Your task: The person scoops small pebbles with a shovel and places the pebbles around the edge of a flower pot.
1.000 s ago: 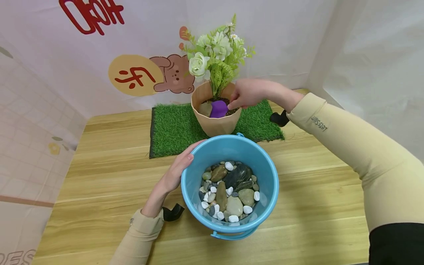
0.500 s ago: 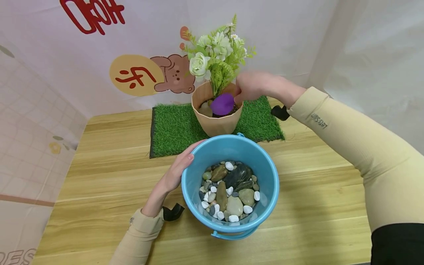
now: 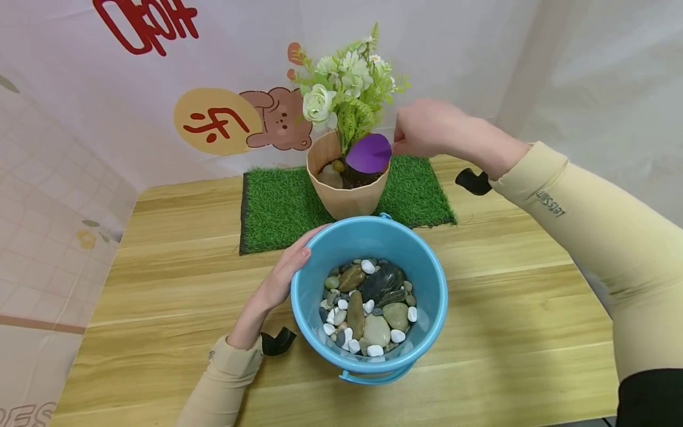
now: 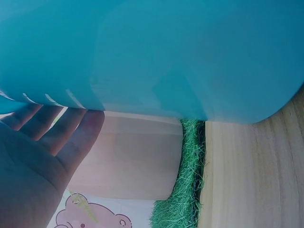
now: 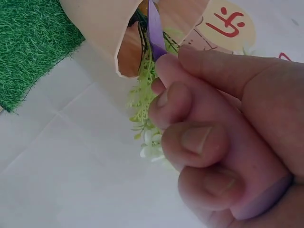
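Note:
My right hand [image 3: 434, 129] grips a small trowel [image 3: 369, 153] above the right side of the flower pot [image 3: 349, 201]. The right wrist view shows fingers curled round its pink handle [image 5: 232, 128]; the purple blade points into the pot. White artificial flowers [image 3: 354, 77] with green leaves stand in the pot, with dark soil and stones [image 3: 331, 176] at their base. My left hand [image 3: 281, 276] rests on the left outer wall of a blue bucket [image 3: 433, 296], its fingers [image 4: 71, 137] fairly straight against the plastic. Pebbles and larger stones [image 3: 377, 331] cover the bucket's bottom.
The pot stands on a green turf mat [image 3: 277, 207] at the back of the wooden table [image 3: 176, 279]. Behind is a pale printed sheet [image 3: 453, 53] with a bear drawing. The bucket's handle [image 3: 379, 378] hangs down in front.
My right hand has lifted the trowel up and to the right from the soil, uncovering a small yellowish stone near the flower stems. My left hand and the bucket stay in place.

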The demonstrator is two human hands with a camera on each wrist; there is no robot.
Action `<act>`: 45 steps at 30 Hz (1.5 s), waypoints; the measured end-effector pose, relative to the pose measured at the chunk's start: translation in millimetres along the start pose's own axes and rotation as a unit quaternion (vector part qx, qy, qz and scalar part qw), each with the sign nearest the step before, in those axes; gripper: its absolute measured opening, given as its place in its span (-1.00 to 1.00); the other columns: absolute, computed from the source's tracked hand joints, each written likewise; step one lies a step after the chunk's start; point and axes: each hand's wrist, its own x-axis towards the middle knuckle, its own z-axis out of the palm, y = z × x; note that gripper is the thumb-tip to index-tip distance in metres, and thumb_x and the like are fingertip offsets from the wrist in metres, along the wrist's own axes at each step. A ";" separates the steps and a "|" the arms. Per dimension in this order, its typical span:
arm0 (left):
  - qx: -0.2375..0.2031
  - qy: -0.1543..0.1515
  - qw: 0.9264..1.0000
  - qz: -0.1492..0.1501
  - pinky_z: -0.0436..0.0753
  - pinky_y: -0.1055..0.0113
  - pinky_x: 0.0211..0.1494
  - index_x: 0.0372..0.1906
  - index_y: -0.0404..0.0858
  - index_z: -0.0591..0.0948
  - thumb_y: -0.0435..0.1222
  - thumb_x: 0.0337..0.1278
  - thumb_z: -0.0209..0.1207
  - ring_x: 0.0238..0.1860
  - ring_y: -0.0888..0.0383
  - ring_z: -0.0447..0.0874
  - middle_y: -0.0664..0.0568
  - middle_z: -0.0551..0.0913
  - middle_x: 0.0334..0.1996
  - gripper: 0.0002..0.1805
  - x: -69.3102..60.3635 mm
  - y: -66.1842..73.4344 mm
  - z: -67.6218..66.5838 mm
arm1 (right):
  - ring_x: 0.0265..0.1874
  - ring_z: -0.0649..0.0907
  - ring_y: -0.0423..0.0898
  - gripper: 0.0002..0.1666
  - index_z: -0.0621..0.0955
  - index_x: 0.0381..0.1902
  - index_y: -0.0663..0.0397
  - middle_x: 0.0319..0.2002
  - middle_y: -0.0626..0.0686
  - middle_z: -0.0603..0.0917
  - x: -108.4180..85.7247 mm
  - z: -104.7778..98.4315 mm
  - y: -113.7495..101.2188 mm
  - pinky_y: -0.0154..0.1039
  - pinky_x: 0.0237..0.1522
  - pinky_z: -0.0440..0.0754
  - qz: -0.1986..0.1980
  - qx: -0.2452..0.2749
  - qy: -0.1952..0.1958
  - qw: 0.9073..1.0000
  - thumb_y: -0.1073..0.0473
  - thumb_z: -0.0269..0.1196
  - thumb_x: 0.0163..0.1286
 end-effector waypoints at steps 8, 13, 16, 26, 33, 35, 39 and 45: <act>-0.001 -0.002 1.000 -0.004 0.63 -0.22 0.40 0.65 -0.36 0.15 -0.15 0.58 -0.33 0.46 -0.41 0.44 -0.41 0.34 0.53 -0.32 0.8 -1.5 -0.3 | -0.39 0.73 -0.07 -0.65 0.87 -0.14 -0.05 -0.25 0.08 0.87 -33.1 3.0 0.7 0.01 -0.21 0.73 -0.012 0.018 0.040 0.999 0.02 0.17 0.55; -0.007 -0.003 1.000 -0.004 0.64 -0.22 0.40 0.65 -0.37 0.15 -0.15 0.57 -0.32 0.46 -0.40 0.44 -0.42 0.33 0.53 -0.32 -0.1 0.4 -0.5 | -0.23 0.83 0.00 -0.62 0.81 0.11 -0.02 -0.03 0.12 0.88 -54.1 3.6 -4.8 0.05 -0.17 0.76 -0.008 0.028 0.049 0.998 -0.02 0.20 0.57; -0.009 -0.004 1.000 -0.003 0.64 -0.23 0.40 0.65 -0.37 0.14 -0.15 0.58 -0.32 0.46 -0.39 0.44 -0.42 0.33 0.53 -0.31 -0.1 0.9 -0.1 | -0.29 0.82 -0.03 -0.62 0.80 0.12 -0.02 -0.09 0.09 0.89 -66.9 4.6 -9.9 -0.04 -0.28 0.74 -0.008 0.031 0.064 0.997 -0.04 0.23 0.56; -0.009 -0.002 1.000 -0.008 0.63 -0.18 0.41 0.65 -0.35 0.15 -0.15 0.58 -0.32 0.47 -0.36 0.43 -0.40 0.32 0.55 -0.32 -0.9 0.1 -0.3 | -0.38 0.84 -0.10 -0.69 0.82 0.07 -0.11 -0.27 -0.02 0.90 -109.2 17.7 -28.6 0.00 -0.31 0.81 -0.040 0.018 0.115 0.992 -0.02 0.35 0.48; -0.007 -0.003 1.000 -0.006 0.66 -0.11 0.41 0.65 -0.33 0.16 -0.16 0.57 -0.32 0.46 -0.25 0.48 -0.38 0.34 0.55 -0.32 0.2 1.3 -0.1 | -0.69 0.43 -0.28 -0.80 0.77 -0.37 -0.37 -0.76 -0.22 0.43 -131.2 32.9 -43.0 -0.23 -0.58 0.48 -0.080 -0.022 0.133 0.988 -0.02 0.31 0.51; -0.008 -0.004 1.000 -0.007 0.64 -0.16 0.41 0.65 -0.34 0.16 -0.16 0.57 -0.33 0.46 -0.29 0.46 -0.39 0.33 0.55 -0.32 0.5 1.4 -0.1 | -0.69 0.40 -0.27 -0.69 0.66 -0.52 -0.38 -0.76 -0.22 0.39 -134.8 38.0 -47.2 -0.25 -0.58 0.43 -0.090 -0.031 0.125 0.988 -0.03 0.31 0.51; -0.007 -0.003 1.000 -0.005 0.58 -0.32 0.42 0.65 -0.36 0.15 -0.16 0.57 -0.33 0.49 -0.40 0.40 -0.41 0.31 0.55 -0.32 0.1 1.7 -0.1 | -0.67 0.38 -0.25 -0.56 0.50 -0.64 -0.33 -0.74 -0.23 0.36 -136.2 49.8 -55.9 -0.28 -0.60 0.33 -0.100 -0.035 0.089 0.990 0.00 0.36 0.45; -0.007 -0.001 1.000 -0.004 0.55 -0.38 0.42 0.64 -0.38 0.15 -0.16 0.57 -0.33 0.49 -0.43 0.39 -0.43 0.31 0.54 -0.32 0.2 2.0 0.0 | -0.65 0.45 -0.22 -0.63 0.58 -0.62 -0.28 -0.67 -0.22 0.52 -132.3 64.3 -68.4 -0.29 -0.66 0.33 -0.110 -0.075 0.034 0.991 0.05 0.40 0.40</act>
